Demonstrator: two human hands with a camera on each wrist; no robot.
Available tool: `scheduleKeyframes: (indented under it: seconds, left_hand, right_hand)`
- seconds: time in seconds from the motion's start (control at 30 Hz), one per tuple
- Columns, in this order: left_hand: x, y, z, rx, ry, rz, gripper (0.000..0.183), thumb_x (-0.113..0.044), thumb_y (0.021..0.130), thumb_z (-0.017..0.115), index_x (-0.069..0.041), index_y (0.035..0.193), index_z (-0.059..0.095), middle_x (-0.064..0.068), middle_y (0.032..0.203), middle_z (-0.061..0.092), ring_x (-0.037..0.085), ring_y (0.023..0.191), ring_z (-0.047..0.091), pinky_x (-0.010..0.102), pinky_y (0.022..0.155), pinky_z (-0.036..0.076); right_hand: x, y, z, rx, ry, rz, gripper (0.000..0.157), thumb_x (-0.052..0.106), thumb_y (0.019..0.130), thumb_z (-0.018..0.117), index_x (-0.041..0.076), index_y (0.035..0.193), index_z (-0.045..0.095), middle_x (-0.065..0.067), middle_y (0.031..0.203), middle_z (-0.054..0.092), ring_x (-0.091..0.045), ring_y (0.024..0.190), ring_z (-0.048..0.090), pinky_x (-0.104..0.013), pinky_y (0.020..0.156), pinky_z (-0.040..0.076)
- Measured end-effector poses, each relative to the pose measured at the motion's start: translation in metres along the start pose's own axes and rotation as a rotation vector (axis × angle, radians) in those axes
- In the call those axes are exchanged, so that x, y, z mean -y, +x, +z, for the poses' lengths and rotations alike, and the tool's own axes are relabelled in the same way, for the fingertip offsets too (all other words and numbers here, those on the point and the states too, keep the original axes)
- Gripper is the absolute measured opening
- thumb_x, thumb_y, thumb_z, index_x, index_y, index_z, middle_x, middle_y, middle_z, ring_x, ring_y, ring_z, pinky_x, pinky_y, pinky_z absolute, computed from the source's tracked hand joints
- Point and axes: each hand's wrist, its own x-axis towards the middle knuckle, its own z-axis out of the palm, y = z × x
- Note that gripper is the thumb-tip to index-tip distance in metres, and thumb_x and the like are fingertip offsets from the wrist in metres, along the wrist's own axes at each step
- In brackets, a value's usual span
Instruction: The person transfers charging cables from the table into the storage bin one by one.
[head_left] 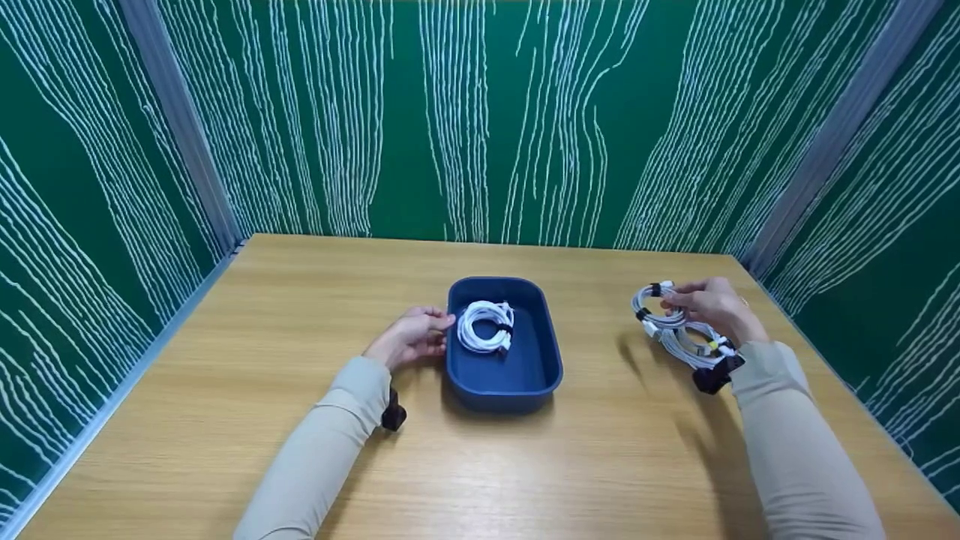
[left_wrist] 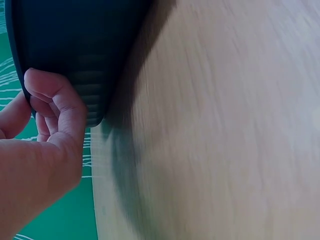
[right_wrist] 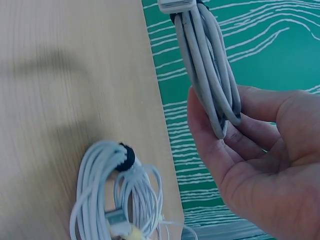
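A dark blue bin (head_left: 531,367) stands mid-table with one white coiled cable (head_left: 466,330) lying inside it. My left hand (head_left: 412,337) pinches the bin's left rim between thumb and fingers; the left wrist view shows the fingertips against its dark wall (left_wrist: 75,45). To the right, my right hand (head_left: 712,304) grips a light grey coiled cable (right_wrist: 207,70) tied with black straps, held above the table. Beneath it, more coiled white cables (right_wrist: 92,200) rest on the wood, one with a black tie and a pale yellow part near a plug.
The wooden table (head_left: 337,270) is enclosed at the back and sides by green panels (head_left: 405,150) with white wavy lines. Grey posts (head_left: 184,112) stand at the corners. Dark wrist cameras (head_left: 394,411) sit on both sleeves.
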Motion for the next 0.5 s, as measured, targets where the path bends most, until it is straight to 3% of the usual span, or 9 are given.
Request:
scheduleKeyframes:
  seconds: [0.17, 0.5]
  left_hand:
    - [0.0, 0.0, 0.0, 0.012, -0.015, 0.002, 0.014, -0.006, 0.096, 0.055, -0.012, 0.088, 0.045, -0.001, 0.078, 0.054, 0.012, 0.064, 0.051, 0.024, 0.06, 0.044]
    - [0.002, -0.001, -0.001, 0.016, -0.018, 0.005, 0.011, -0.007, 0.097, 0.055, -0.011, 0.091, 0.047, 0.0, 0.081, 0.053, 0.012, 0.065, 0.05, 0.024, 0.06, 0.044]
  right_hand:
    - [0.006, 0.002, 0.009, 0.009, 0.002, -0.014, 0.05, 0.017, 0.097, 0.058, -0.011, 0.134, 0.041, 0.007, 0.088, 0.07, -0.004, 0.082, 0.066, -0.02, 0.075, 0.054]
    - [0.018, 0.012, 0.026, 0.021, 0.111, -0.035, 0.049, 0.009, 0.095, 0.06, -0.014, 0.133, 0.04, 0.006, 0.083, 0.071, -0.006, 0.081, 0.068, -0.019, 0.072, 0.056]
